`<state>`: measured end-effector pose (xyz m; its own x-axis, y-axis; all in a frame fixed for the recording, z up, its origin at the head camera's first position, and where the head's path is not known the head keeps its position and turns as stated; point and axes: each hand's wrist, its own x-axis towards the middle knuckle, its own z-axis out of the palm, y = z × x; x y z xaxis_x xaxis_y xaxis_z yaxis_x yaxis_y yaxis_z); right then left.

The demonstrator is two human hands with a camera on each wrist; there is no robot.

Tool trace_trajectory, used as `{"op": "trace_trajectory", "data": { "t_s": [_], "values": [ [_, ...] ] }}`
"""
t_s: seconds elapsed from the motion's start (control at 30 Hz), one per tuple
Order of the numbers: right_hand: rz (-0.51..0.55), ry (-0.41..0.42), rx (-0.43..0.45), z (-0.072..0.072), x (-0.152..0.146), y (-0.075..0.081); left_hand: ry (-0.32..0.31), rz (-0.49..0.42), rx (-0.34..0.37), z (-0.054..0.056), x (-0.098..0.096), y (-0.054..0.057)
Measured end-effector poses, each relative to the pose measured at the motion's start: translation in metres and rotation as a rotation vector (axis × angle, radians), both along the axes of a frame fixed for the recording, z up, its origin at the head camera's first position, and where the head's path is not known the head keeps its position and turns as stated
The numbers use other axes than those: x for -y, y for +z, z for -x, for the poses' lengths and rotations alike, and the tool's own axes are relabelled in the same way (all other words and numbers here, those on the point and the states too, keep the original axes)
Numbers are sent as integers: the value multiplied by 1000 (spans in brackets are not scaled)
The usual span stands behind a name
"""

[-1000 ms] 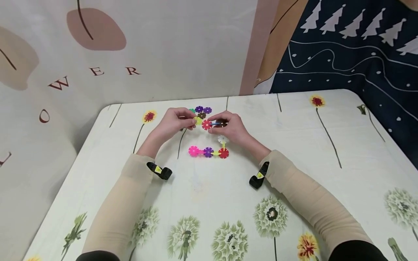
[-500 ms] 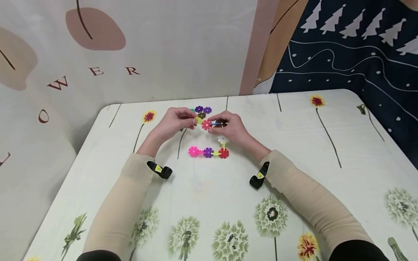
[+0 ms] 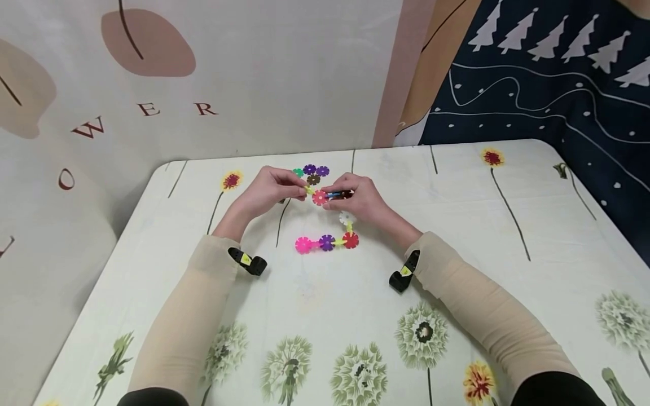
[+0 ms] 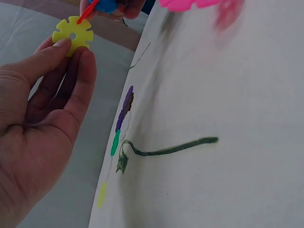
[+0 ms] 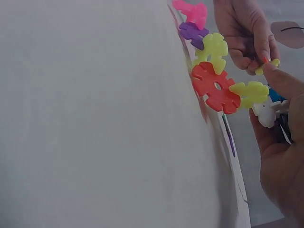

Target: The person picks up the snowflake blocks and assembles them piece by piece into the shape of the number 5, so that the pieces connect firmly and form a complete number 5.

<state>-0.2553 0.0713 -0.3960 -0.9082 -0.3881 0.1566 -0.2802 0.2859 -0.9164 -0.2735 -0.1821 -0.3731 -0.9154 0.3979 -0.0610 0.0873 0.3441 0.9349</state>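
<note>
My left hand [image 3: 274, 189] pinches a yellow notched flower disc [image 4: 84, 37] between thumb and fingers. A red disc [image 3: 319, 197] slots into its edge, and a blue disc [image 4: 107, 5] follows in the left wrist view. My right hand [image 3: 358, 196] grips the other part of this linked chain, around its blue and dark discs. From there the chain runs on through a white disc [image 3: 347, 218], a yellow one, a second red disc [image 5: 209, 80], another yellow, a purple disc [image 3: 327, 243] and pink discs [image 3: 303, 245]. My right fingers hide part of the chain.
Beyond my hands, loose discs lie near the table's back edge: a green one [image 3: 298, 172], purple ones [image 3: 322, 171] and a brown one [image 3: 313, 180]. A flower-print cloth [image 3: 310, 299] covers the table, with a pale curtain [image 3: 284, 73] behind.
The yellow disc in my left hand has turned more edge-on, and the red disc beside it has dipped slightly. The chain's pink, purple and red end has shifted a little toward me and right.
</note>
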Motion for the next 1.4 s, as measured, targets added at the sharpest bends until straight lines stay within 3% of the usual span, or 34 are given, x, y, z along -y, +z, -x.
{"op": "trace_trajectory", "data": {
  "t_s": [0.3,0.73,1.4],
  "values": [
    [-29,66,-28,3,-6,-2,-66,-28,23,-1,-1,0],
    [-1,45,-31,1,-4,-6,-42,-43,14,-5,-4,0],
    [-35,100,-98,0,-2,-4,-93,-2,-41,-7,-5,3]
  ]
}}
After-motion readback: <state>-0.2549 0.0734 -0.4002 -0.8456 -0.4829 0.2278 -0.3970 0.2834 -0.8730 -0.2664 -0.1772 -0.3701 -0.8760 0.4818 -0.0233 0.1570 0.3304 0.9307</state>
